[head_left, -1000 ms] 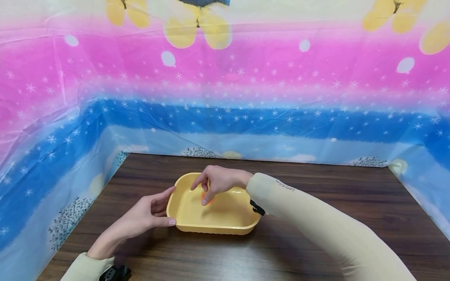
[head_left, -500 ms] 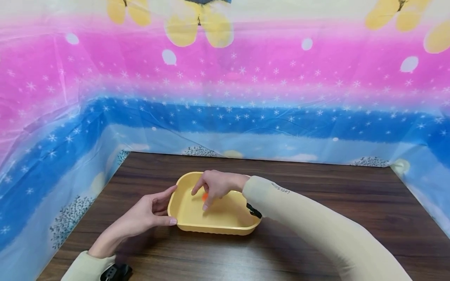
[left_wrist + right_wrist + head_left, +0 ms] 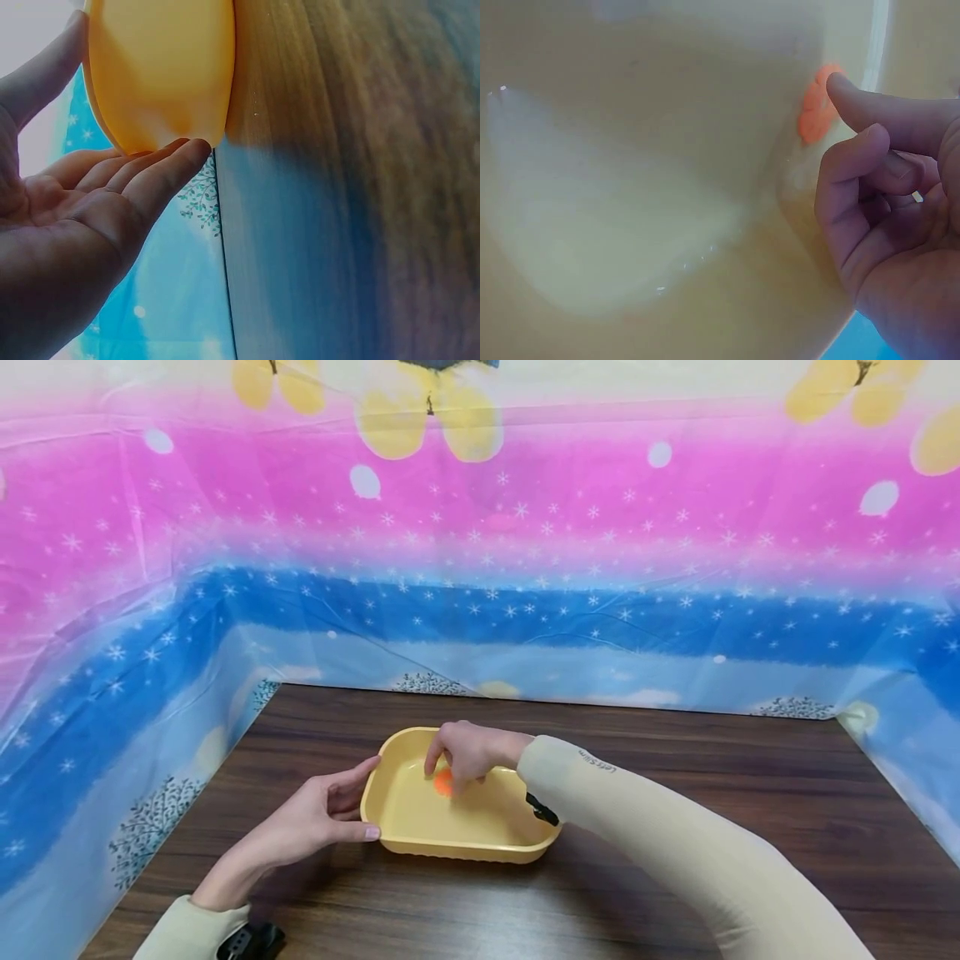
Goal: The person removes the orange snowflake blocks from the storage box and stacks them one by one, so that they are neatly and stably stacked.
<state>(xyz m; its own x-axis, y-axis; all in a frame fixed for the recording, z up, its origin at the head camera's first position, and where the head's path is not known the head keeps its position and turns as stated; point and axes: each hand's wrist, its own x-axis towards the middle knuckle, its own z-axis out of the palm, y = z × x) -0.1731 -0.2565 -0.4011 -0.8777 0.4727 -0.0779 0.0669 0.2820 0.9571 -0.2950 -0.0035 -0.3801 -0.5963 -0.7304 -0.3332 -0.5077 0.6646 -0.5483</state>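
Note:
A shallow yellow tray (image 3: 450,827) with rounded corners stands on the dark wooden table. My left hand (image 3: 303,818) holds its left end, the thumb at the near corner and the fingers along the far one. In the left wrist view, those fingers (image 3: 165,169) lie against the tray wall. My right hand (image 3: 472,752) reaches down into the tray from the right with its fingers bent. It has a small, bright orange, scallop-edged piece (image 3: 444,782) at its thumb and forefinger. In the right wrist view, the thumb tip overlaps the orange piece (image 3: 817,112), and other fingers curl below it.
The wooden table (image 3: 637,877) extends around the tray on all sides. Behind and to the left hangs a printed cloth (image 3: 480,610) in pink and blue, meeting the table's far edge. Beige sleeves (image 3: 645,802) and black wrist straps cover my wrists.
My right hand's thumb and forefinger, spread wide before, have drawn together around the orange piece, which shows more now. The left hand keeps its place on the tray.

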